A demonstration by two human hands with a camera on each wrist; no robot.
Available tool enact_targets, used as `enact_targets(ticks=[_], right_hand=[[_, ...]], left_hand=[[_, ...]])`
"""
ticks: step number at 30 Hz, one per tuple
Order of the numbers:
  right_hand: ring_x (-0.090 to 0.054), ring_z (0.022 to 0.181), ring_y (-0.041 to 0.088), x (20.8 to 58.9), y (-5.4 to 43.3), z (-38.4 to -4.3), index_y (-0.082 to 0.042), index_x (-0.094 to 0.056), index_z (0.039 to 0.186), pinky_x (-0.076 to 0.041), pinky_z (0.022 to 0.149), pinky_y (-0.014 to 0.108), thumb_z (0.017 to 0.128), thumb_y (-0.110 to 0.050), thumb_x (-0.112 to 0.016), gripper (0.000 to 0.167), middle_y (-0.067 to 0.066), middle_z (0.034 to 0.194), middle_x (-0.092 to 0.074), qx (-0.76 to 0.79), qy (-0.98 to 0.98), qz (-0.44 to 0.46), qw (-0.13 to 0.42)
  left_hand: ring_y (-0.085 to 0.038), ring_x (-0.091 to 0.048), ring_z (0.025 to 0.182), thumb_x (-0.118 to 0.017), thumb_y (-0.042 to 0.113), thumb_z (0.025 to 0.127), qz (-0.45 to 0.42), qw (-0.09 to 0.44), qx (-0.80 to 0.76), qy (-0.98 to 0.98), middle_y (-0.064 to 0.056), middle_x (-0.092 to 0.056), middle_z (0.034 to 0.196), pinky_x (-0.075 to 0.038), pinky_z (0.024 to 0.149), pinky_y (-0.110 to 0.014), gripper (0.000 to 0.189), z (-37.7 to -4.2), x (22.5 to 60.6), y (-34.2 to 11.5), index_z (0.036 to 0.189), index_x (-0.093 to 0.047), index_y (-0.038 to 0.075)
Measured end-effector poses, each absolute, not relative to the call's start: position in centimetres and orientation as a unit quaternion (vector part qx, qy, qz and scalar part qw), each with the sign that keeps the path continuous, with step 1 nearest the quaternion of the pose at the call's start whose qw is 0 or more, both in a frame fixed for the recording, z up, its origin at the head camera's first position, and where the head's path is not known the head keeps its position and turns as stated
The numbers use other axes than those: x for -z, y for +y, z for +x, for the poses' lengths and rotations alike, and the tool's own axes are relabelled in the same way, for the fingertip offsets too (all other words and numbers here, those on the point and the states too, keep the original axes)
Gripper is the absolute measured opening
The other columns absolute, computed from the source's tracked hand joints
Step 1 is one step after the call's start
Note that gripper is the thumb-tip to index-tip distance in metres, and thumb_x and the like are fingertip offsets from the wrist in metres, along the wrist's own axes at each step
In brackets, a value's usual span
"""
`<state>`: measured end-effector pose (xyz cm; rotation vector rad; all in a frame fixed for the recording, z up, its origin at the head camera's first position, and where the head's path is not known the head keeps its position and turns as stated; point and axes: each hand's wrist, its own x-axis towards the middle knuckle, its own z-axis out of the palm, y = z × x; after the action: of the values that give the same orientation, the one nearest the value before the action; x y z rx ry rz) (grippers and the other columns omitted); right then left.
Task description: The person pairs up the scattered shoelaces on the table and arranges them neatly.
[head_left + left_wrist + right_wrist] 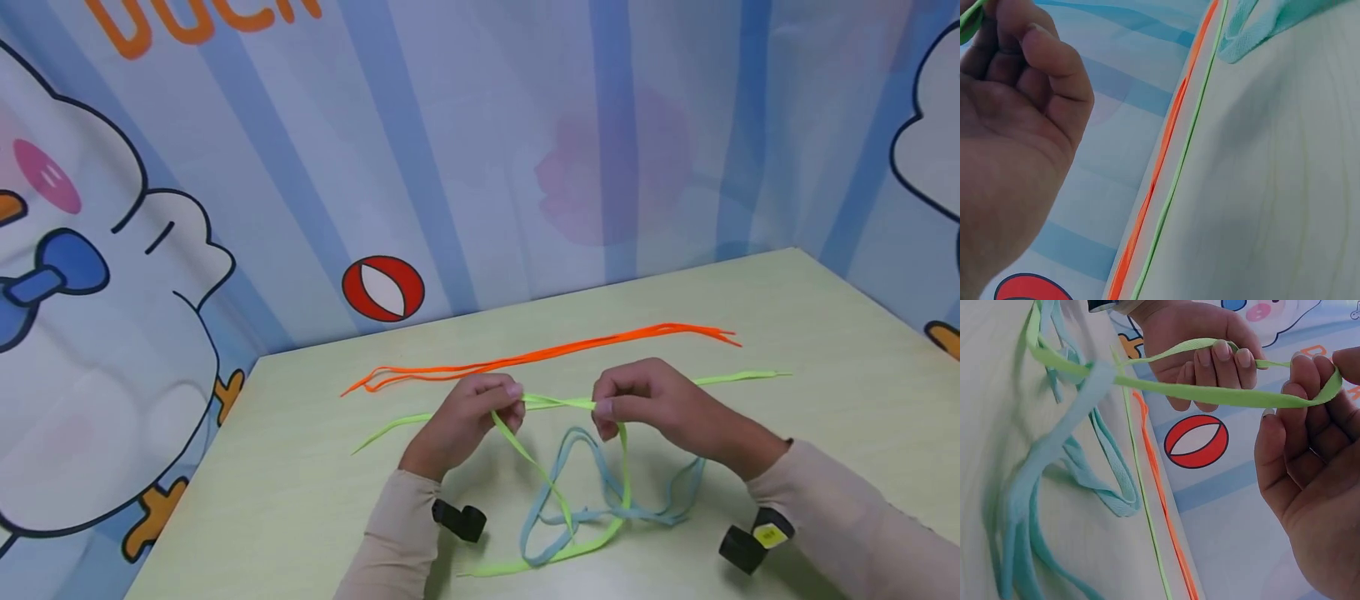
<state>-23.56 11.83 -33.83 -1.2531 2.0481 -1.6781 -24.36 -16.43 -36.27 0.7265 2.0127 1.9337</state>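
Note:
A yellow-green shoelace [1210,395] runs between the two hands, raised over the table. My left hand [468,408] pinches it between thumb and curled fingers. On the other side my right hand [660,408] pinches the same lace, a short twisted stretch lying between them. From both hands its lengths hang toward the table, and one tip rests near the front. Under the hands lies a light blue shoelace [1022,481] in loose loops, overlapping the hanging green lace. In the left wrist view the left fingertips are partly cut off at the frame's edge.
Behind the hands a second yellow-green shoelace [742,377] lies stretched across the pale table [247,500]. Farther back lies an orange shoelace bundle [540,356]. A printed cartoon backdrop [487,167] stands along the table's back edge. Black devices sit at both wrists.

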Motion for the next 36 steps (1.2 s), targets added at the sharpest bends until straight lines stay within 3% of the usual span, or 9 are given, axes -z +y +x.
enact_targets(ticks=[22,36], right_hand=[[-0.060,0.077,0.027,31.4,13.4,-22.9,-0.005,-0.065,0.084,-0.052,0.076,0.036,0.097,0.009,-0.046,0.026,0.008,0.081,-0.062,0.616,0.635,-0.465,0.048],[-0.058,0.077,0.027,30.8,14.1,-23.2,-0.002,-0.062,0.085,-0.051,0.078,0.036,0.096,0.011,-0.040,0.028,0.008,0.080,-0.058,0.639,0.602,-0.477,0.032]], left_hand=[[-0.022,-0.052,0.072,-0.045,0.018,0.102,0.257,0.104,-0.713,0.644,-0.002,-0.054,0.069,-0.043,0.086,-0.036,0.032,-24.0,35.4,-17.5,0.076,-0.062,0.011],[-0.020,-0.047,0.073,-0.043,0.018,0.104,0.229,0.034,-0.750,0.620,-0.001,-0.053,0.070,-0.041,0.074,-0.033,0.030,-24.2,34.0,-20.7,0.080,-0.060,0.009]])
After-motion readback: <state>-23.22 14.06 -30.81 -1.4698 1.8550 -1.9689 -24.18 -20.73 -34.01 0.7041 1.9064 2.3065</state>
